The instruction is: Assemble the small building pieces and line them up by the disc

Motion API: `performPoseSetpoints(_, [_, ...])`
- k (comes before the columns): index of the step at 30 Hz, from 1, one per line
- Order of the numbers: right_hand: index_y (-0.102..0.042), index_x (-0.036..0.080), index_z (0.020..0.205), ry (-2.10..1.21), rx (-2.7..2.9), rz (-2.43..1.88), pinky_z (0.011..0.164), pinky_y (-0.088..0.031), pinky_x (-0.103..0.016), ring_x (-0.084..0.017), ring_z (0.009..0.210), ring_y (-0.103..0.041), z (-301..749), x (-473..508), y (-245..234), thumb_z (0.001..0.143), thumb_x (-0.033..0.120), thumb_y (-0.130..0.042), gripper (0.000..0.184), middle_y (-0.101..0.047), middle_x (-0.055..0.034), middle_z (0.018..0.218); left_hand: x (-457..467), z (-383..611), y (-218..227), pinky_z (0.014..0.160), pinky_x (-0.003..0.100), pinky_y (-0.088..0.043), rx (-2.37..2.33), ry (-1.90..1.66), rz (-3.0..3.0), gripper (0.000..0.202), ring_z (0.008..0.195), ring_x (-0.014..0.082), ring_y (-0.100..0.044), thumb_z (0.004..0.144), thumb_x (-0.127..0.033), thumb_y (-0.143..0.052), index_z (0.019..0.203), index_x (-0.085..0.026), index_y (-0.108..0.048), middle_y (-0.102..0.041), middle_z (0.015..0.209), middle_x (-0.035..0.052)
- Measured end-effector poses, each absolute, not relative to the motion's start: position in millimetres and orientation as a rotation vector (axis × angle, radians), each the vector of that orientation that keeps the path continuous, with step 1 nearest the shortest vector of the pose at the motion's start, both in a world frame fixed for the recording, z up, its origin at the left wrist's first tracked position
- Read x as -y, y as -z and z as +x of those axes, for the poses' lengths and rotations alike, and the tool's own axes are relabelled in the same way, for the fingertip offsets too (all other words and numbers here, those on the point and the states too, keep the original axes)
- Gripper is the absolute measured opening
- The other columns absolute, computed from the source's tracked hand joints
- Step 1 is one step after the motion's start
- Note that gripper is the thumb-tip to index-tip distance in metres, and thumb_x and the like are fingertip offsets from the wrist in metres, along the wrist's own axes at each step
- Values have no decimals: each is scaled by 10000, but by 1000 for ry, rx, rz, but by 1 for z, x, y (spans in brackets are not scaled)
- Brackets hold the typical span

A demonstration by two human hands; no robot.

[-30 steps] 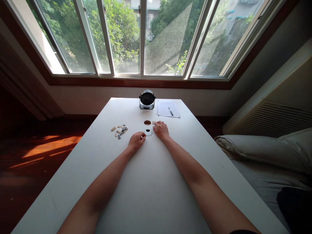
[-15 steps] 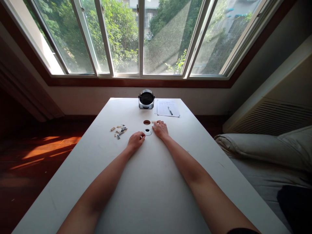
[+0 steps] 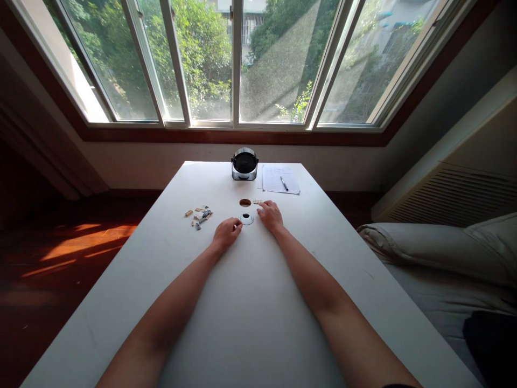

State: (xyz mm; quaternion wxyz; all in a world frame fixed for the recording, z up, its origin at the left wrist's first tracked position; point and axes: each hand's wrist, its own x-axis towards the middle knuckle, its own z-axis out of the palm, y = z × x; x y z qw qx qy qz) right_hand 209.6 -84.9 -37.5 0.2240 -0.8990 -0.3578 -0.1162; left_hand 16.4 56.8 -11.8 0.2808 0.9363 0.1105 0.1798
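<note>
My left hand (image 3: 226, 233) rests on the white table (image 3: 246, 302), its fingers curled together beside a round cover (image 3: 246, 219) with a dark centre. Whatever those fingers hold, if anything, is too small to make out. On the other side of the cover is my right hand (image 3: 271, 216), thumb and forefinger slightly apart. Its forefinger reaches to the near edge of a small tan studded building brick (image 3: 258, 202); I cannot tell whether they touch. To the left lies a loose pile of small tan and grey building bricks (image 3: 202, 215).
A round hole (image 3: 245, 203) opens in the tabletop beyond the cover. At the far end stands a black and silver round device (image 3: 244, 164) on a bracket. Right of it lie paper sheets (image 3: 274, 178) with a pen (image 3: 284, 184) on top. A grey cushioned seat (image 3: 440, 253) flanks the table.
My right hand has drawn slightly right, away from the cover, showing more of the tan brick. My left hand stays beside the cover. The whole view has shifted a little.
</note>
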Motion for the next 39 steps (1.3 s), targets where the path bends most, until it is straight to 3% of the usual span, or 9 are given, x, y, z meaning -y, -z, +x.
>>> performPoseSetpoints(6, [-681, 215, 1172, 246, 932, -2413, 1005, -400, -324, -218, 1110, -507, 211, 94, 42, 963, 320, -494, 299, -580, -84, 1204, -61, 16, 14, 788, 299, -435, -424, -566, 2504, 175, 837, 178, -596, 922, -275, -494, 934, -227, -662, -679, 937, 39])
performPoseSetpoints(10, [-695, 225, 1142, 241, 948, -2378, 996, -412, -328, -217, 1119, -517, 208, 91, 40, 956, 312, -508, 277, -588, -78, 1200, -81, 11, 12, 888, 371, -402, -708, -710, 2593, 212, 945, 236, -576, 925, -271, -467, 934, -216, -671, -659, 962, 86])
performPoseSetpoints(17, [-700, 247, 1117, 194, 1017, -2291, 951, -449, -351, -227, 1154, -519, 194, 84, 35, 951, 322, -514, 260, -598, -75, 1218, -126, -2, 11, 927, 448, -352, -1099, -718, 2683, 201, 1129, 314, -480, 881, -271, -513, 983, -221, -679, -611, 1139, 133])
performPoseSetpoints(34, [-700, 245, 1041, 195, 1135, -2212, 971, -425, -330, -205, 1144, -525, 175, 78, 28, 960, 298, -522, 203, -630, -59, 1166, -91, 4, 11, 928, 452, -350, -892, -620, 2831, 156, 1087, 312, -484, 889, -292, -535, 913, -232, -677, -608, 1072, 118])
performPoseSetpoints(39, [-705, 245, 1013, 133, 1178, -2203, 919, -429, -310, -199, 1086, -544, 169, 75, 26, 961, 312, -538, 187, -652, -49, 1112, -76, 7, 14, 910, 448, -358, -751, -637, 2808, 191, 1069, 316, -488, 884, -302, -551, 1005, -234, -682, -605, 1074, 122])
